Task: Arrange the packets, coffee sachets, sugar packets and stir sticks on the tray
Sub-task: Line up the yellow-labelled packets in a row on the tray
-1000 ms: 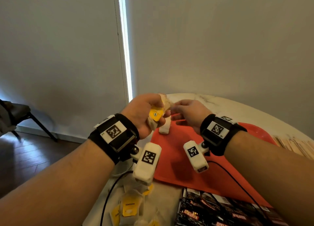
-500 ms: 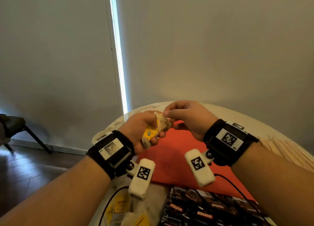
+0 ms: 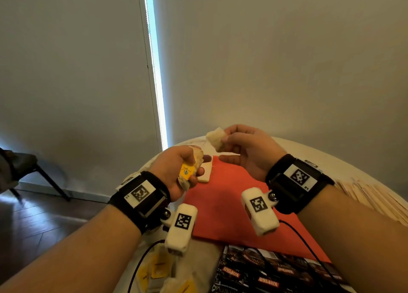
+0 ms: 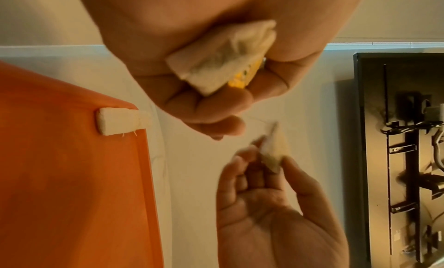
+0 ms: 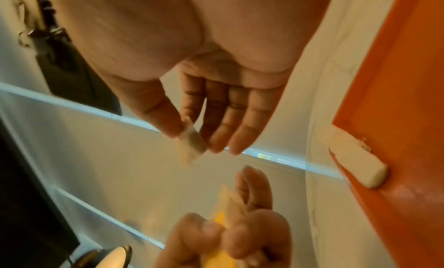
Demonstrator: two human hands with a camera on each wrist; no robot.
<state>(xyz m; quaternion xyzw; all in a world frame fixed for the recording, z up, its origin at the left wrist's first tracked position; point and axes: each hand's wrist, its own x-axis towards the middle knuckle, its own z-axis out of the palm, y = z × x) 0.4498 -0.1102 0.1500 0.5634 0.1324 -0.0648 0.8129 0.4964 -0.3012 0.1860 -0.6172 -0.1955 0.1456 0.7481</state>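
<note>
A bunch of tea bags [image 3: 191, 168] with yellow tags is gripped in the curled left hand [image 3: 176, 171], above the table [image 3: 309, 153] just off the far left corner of the tray [image 3: 223, 204]. One bag [image 3: 204, 171] lies at that corner, its long axis along the tray's left edge, one end overhanging the far rim. A single bag [image 3: 216, 138] is pinched by one end between thumb and forefinger of the right hand [image 3: 247, 151], the other fingers being held straight; it is held tilted above the tray's far edge. The bags are judged light, soft and easily crushed, with loose strings that may tangle; a gentle pinch at the folded end is best.
</note>
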